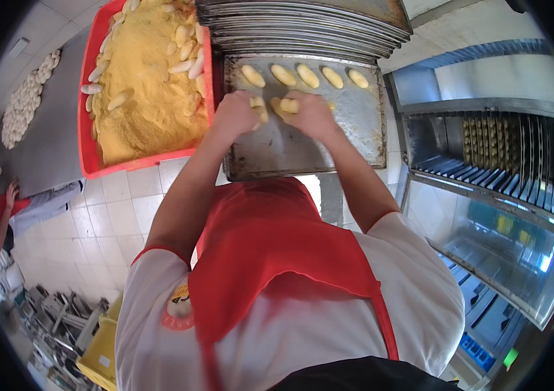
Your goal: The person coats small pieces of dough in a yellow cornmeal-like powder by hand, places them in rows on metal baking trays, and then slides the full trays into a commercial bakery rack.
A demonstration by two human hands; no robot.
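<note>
Both my hands are over a worn metal baking tray (355, 133). My left hand (235, 113) is closed round a dough roll (261, 109) coated in yellow crumbs, near the tray's left side. Just to its right, my right hand (312, 115) grips another coated dough roll (288, 105), and a second one seems to show beside it, partly hidden by the fingers. Along the tray's far edge lies a row of several coated dough rolls (307, 75), set apart and slightly slanted.
Left of the tray stands a red bin (85, 146) of yellow crumbs (143, 98) with white dough rolls (189, 65). Stacked trays (303, 29) rise behind. At right is a rack cabinet (485, 150). Far left, another person (0, 212) works by a table (55, 124) bearing dough pieces (26, 107).
</note>
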